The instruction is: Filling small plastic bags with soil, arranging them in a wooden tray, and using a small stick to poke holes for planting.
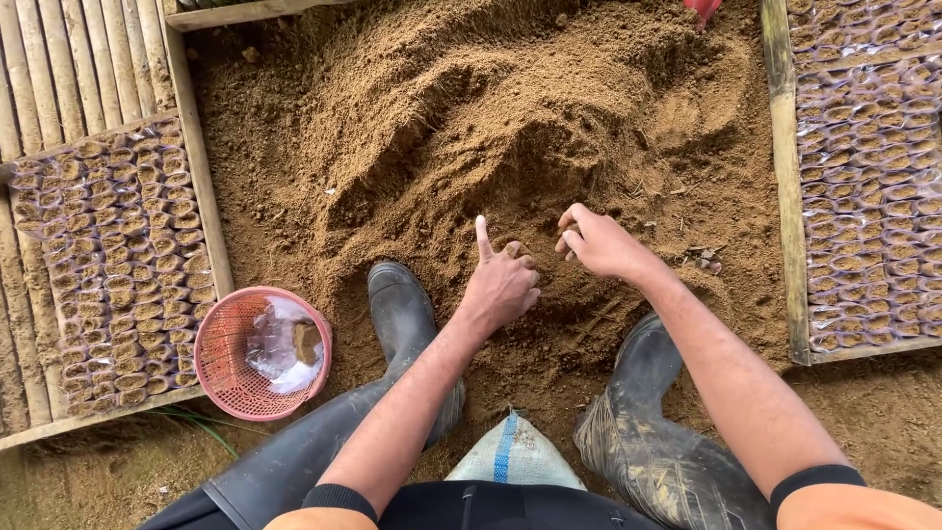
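both hands low over a heap of loose brown soil, close together but apart. left hand loosely curled, forefinger pointing up and away, holding nothing visible, knuckles just above the dirt. right hand just beside it, fingers bent inward toward the left, tips near the soil; cannot tell whether anything is pinched between them. bare forearms reaching down from orange sleeves with black cuffs. under the arms, two muddy black rubber boots, the left boot beside the left wrist, the right boot beneath the right forearm, both planted in the dirt. between the knees, a whitish sack with a blue stripe. left of the left boot, a round pink basket holding clear plastic bags and a clump of soil. further left, a wooden-framed tray packed with rows of small soil-filled bags, resting on bamboo slats. on the far right, another wooden frame full of the same small filled bags.
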